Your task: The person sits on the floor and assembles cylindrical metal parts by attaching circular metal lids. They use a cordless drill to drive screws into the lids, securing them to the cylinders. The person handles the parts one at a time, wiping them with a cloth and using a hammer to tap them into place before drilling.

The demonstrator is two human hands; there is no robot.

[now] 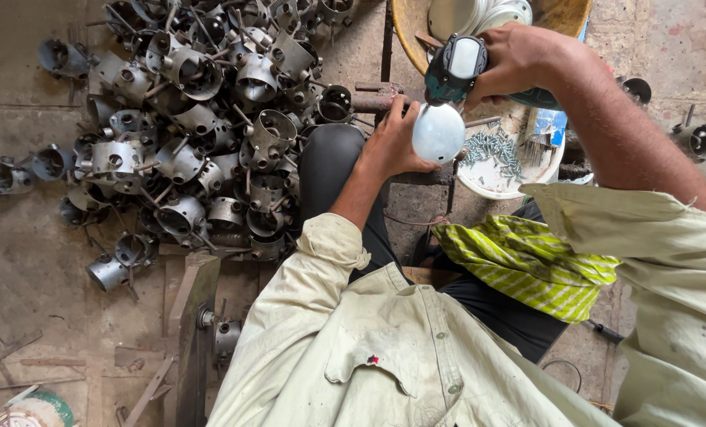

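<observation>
My left hand (392, 142) holds a round pale metal dome (438, 132) from its left side, fingers wrapped on its edge. My right hand (519, 59) grips a dark green and black cordless driver (456, 69) pointed down onto the top of the dome. Just right of the dome stands a white plate (487, 180) holding several loose screws (491, 148). Both sleeves are pale beige.
A large heap of grey metal cup-shaped housings (203, 119) covers the floor at the left. A yellow basin (562, 14) with white discs sits at the top. A green striped cloth (527, 265) lies on my lap. A metal bracket (195, 316) stands at lower left.
</observation>
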